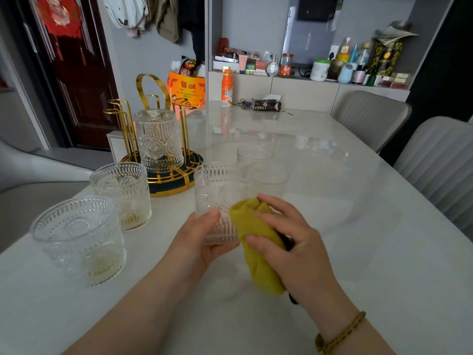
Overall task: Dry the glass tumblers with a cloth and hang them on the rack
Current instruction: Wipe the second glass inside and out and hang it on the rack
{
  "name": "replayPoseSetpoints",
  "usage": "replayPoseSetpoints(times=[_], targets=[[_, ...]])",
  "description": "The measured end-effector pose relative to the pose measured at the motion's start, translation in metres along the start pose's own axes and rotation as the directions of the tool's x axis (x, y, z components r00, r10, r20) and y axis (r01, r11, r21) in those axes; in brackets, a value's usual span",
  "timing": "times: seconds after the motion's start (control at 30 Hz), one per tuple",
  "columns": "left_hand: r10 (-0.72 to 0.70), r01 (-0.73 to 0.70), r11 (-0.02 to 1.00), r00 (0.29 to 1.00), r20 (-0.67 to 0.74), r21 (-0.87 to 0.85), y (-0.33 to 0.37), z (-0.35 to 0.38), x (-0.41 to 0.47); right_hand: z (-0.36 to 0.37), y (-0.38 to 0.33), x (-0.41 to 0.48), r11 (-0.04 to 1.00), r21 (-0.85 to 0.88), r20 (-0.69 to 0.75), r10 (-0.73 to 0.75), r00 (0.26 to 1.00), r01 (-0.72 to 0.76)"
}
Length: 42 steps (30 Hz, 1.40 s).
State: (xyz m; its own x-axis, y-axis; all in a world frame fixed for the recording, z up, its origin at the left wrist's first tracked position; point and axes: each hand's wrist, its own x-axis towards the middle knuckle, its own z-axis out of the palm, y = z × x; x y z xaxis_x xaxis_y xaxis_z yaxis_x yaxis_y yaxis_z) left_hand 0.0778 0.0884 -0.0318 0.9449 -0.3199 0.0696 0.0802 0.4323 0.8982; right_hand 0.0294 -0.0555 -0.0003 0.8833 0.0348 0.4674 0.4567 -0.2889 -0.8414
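Held tumbler (217, 201): upright above the table (358, 226), base gripped in the left hand (197, 237). Yellow cloth (258, 242): clutched in the right hand (294, 242), pressed against the tumbler's right side. Rack (158, 139): stood well apart at rear left, one inverted tumbler (158, 142) hung on it.

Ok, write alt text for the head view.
The left hand holds a ribbed glass tumbler while the right hand presses a yellow cloth to it. One tumbler hangs upside down on the gold rack; four stand on the white table.
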Motion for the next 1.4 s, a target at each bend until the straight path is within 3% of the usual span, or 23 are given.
replayPoseSetpoints(times=[0.07,0.13,0.27,0.37,0.47,0.67,0.83,0.93,1.0,1.1,1.17,1.27,1.33,1.4], targets=[[-0.003,0.005,0.996,1.0,-0.026,0.093,-0.001,0.001,0.0,0.002,0.003,-0.001,0.973,-0.178,-0.033,-0.152,0.988,0.144],[-0.008,0.011,0.994,1.0,-0.026,0.109,-0.003,0.003,-0.003,0.0,0.005,-0.001,0.966,-0.184,-0.139,-0.209,0.968,0.183],[-0.042,0.037,0.998,0.995,0.091,0.06,-0.004,0.009,-0.009,-0.008,0.001,0.003,0.985,0.169,-0.352,0.097,0.931,-0.039],[-0.007,0.011,0.999,0.992,0.129,-0.031,0.0,0.01,-0.01,-0.007,0.005,0.004,0.895,0.388,-0.23,0.327,0.917,-0.222],[-0.041,0.041,0.999,0.998,0.044,-0.005,0.003,0.003,-0.008,0.002,0.004,0.001,0.834,0.476,-0.111,0.371,0.922,-0.278],[-0.004,0.004,1.0,1.0,-0.011,0.027,0.004,0.002,-0.006,0.005,0.003,0.0,0.939,0.31,-0.145,0.201,0.969,-0.148],[0.039,-0.019,0.993,0.986,-0.164,0.12,-0.001,0.001,-0.004,0.01,0.007,-0.002,0.995,0.098,-0.225,0.02,0.974,0.002],[0.014,0.002,0.975,0.998,-0.068,0.22,-0.004,0.004,-0.005,0.016,0.008,-0.004,0.996,-0.035,-0.248,-0.085,0.965,0.078],[-0.001,-0.004,0.967,1.0,0.021,0.253,-0.003,0.005,-0.005,0.016,0.008,-0.004,0.994,-0.032,-0.258,-0.107,0.96,0.102],[-0.071,0.052,0.988,0.99,0.123,0.147,-0.003,0.005,-0.006,0.006,0.005,-0.003,0.995,0.032,-0.299,-0.081,0.951,0.095],[-0.095,0.083,0.994,0.979,0.183,0.074,-0.003,0.007,-0.008,-0.002,0.004,-0.001,0.987,0.154,-0.345,0.02,0.938,0.035],[-0.104,0.111,0.993,0.979,0.175,-0.031,-0.003,0.01,-0.006,-0.008,0.005,0.002,0.96,0.271,-0.262,0.147,0.954,-0.073],[-0.082,0.099,0.989,0.986,0.145,-0.114,-0.002,0.008,-0.004,-0.006,0.004,0.002,0.965,0.235,-0.155,0.153,0.976,-0.114],[-0.054,0.071,0.986,0.991,0.121,-0.147,0.0,0.006,-0.003,0.001,0.0,-0.001,0.995,0.101,-0.102,0.028,0.994,-0.018]])
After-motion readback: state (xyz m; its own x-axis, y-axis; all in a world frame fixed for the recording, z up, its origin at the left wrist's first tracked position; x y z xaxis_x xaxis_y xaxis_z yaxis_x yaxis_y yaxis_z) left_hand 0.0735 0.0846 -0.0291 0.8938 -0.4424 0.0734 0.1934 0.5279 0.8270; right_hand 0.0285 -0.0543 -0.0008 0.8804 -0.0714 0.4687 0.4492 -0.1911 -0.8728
